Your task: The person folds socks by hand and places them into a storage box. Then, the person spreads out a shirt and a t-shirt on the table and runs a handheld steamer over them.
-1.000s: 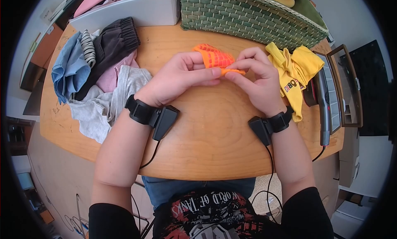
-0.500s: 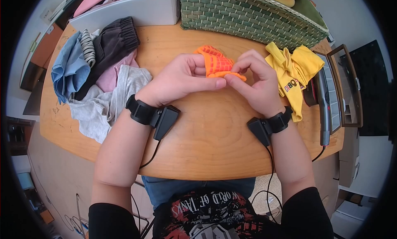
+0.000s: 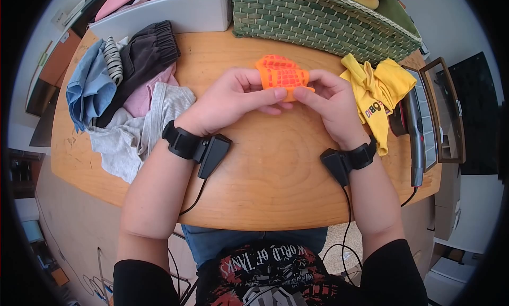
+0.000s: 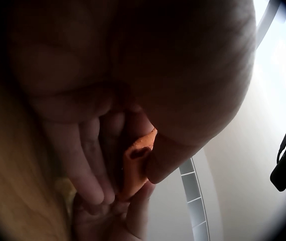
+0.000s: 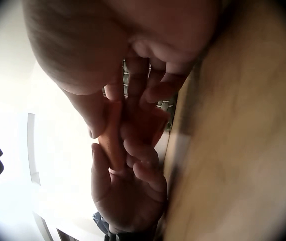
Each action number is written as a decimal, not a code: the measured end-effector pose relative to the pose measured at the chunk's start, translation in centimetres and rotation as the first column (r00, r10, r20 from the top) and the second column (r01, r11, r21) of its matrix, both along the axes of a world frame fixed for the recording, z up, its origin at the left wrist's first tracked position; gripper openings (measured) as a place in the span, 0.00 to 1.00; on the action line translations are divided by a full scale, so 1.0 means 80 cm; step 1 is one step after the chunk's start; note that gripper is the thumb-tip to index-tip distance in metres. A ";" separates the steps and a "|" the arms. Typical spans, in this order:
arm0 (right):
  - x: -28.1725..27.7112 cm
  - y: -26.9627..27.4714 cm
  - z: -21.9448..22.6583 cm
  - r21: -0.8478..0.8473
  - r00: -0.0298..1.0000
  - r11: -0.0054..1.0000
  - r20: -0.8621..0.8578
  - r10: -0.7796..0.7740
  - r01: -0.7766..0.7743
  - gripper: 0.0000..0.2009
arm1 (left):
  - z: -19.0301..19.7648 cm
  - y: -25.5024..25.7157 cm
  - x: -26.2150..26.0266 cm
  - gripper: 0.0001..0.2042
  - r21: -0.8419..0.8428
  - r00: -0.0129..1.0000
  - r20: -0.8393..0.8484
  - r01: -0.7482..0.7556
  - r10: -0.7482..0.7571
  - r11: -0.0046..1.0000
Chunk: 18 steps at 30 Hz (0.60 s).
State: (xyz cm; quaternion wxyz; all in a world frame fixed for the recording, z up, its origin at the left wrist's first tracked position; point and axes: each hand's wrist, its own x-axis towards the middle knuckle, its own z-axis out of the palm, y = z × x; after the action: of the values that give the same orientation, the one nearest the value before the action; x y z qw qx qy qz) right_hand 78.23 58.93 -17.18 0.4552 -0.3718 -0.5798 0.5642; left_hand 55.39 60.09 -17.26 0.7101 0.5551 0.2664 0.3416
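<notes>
In the head view, an orange sock point(image 3: 285, 78) with a grid of red patches is held between both hands above the middle of the table. My left hand point(image 3: 238, 96) pinches its left side, thumb on the near edge and fingers behind. My right hand point(image 3: 334, 102) pinches the right side the same way, the two thumbs close together along that edge. A folded orange edge of the sock point(image 4: 134, 168) shows between thumb and fingers in the left wrist view. From the right wrist, the sock point(image 5: 113, 140) spans the gap between the facing hands, partly hidden by fingers.
Piled clothes point(image 3: 132, 94) in blue, dark grey, pink and light grey lie on the left of the wooden table point(image 3: 265, 184). A yellow garment point(image 3: 379, 89) lies right, beside a black-handled appliance point(image 3: 416, 142). Behind stand a white bin point(image 3: 185, 14) and a green woven basket point(image 3: 318, 22).
The right hand's fingers have moved behind the sock, and its thumb has shifted along the near edge. The sock has spread flatter, showing more of its red grid toward the head camera.
</notes>
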 end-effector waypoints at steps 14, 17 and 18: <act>0.001 0.001 -0.003 0.098 0.987 0.994 -0.160 -0.022 0.038 0.06 | 0.000 0.000 0.002 0.12 0.037 0.996 -0.056 -0.067 0.069 0.997; 0.006 0.003 -0.008 0.163 0.999 0.986 -0.033 0.022 -0.016 0.08 | 0.000 0.001 0.002 0.12 0.045 0.996 -0.054 -0.073 0.075 0.996; 0.007 0.003 -0.004 0.172 1.000 0.985 0.005 0.024 -0.025 0.10 | -0.001 0.002 0.002 0.12 0.045 0.996 -0.054 -0.073 0.075 0.996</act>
State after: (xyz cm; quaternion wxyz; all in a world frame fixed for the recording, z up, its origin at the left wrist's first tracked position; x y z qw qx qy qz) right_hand 78.77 59.19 -17.51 0.4776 -0.3248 -0.6317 0.5171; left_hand 55.52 60.21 -17.31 0.6772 0.5692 0.2989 0.3579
